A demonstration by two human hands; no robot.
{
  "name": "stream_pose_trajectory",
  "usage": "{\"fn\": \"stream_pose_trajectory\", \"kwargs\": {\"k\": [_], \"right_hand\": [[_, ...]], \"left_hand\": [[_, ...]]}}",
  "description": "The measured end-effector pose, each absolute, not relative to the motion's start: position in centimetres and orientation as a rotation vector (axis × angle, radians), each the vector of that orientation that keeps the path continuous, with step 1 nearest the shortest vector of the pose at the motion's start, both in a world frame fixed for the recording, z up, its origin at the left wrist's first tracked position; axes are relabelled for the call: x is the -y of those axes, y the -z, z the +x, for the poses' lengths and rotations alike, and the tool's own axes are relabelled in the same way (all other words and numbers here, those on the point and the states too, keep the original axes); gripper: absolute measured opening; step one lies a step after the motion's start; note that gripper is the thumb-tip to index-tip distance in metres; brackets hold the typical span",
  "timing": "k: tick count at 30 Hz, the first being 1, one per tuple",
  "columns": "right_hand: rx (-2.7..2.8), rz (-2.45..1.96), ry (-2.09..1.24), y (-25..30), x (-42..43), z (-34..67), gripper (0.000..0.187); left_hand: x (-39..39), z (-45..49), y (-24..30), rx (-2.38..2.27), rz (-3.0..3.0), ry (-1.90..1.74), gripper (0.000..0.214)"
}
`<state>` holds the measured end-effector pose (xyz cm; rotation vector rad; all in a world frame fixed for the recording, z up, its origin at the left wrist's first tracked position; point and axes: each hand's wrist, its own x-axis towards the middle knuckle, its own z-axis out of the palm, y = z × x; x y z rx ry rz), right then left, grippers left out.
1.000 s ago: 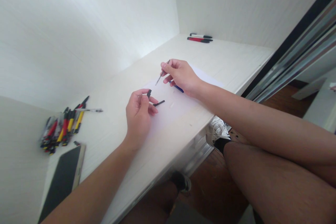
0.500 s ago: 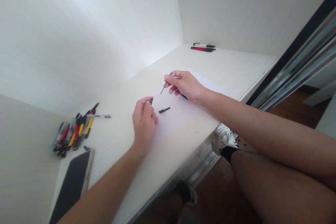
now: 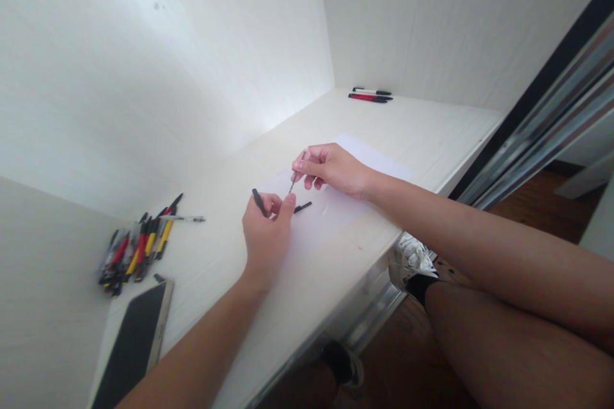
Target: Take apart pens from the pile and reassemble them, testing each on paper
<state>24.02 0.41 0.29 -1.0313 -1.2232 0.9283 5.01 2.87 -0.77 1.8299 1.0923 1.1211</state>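
Observation:
My left hand [image 3: 266,230] pinches a small black pen part [image 3: 259,202] between thumb and fingers, just above a white sheet of paper [image 3: 364,156] on the desk. My right hand [image 3: 330,168] grips a thin pen refill [image 3: 293,182] with its tip pointing down toward my left fingers. The two hands almost touch. Another short black pen piece [image 3: 302,207] lies on the paper between them.
A pile of red, yellow and black pens [image 3: 139,244] lies at the left by the wall, with a dark phone [image 3: 132,340] in front of it. Two pens [image 3: 370,94] rest in the far corner. The desk edge [image 3: 336,307] runs diagonally; my legs are below.
My right hand has brought the refill down and left, close to my left hand. My left hand has turned the black part upward. The blue piece under my right hand is now hidden.

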Motion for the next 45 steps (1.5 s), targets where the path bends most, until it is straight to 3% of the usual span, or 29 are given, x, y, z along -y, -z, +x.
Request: {"fn": "stream_pose_trajectory", "kwargs": {"k": [6, 11, 30, 45], "right_hand": [[1.286, -1.040, -0.922, -0.1, -0.6, 24.1, 0.022], [1.301, -1.035, -0.887, 0.1, -0.9, 24.2, 0.023], [1.097, -1.101, -0.771, 0.0, -1.3, 24.3, 0.032], [1.381, -1.020, -0.891, 0.3, -0.9, 24.2, 0.029]], "left_hand": [[-2.1, 5.4, -0.2, -1.114, 1.782, -1.059, 0.023], [-1.9, 5.5, -0.4, -1.108, 1.766, -1.130, 0.033], [-2.2, 5.3, 0.1, -1.087, 1.689, -1.142, 0.032], [-2.3, 5.2, 0.1, -1.065, 1.752, -1.144, 0.036]]}}
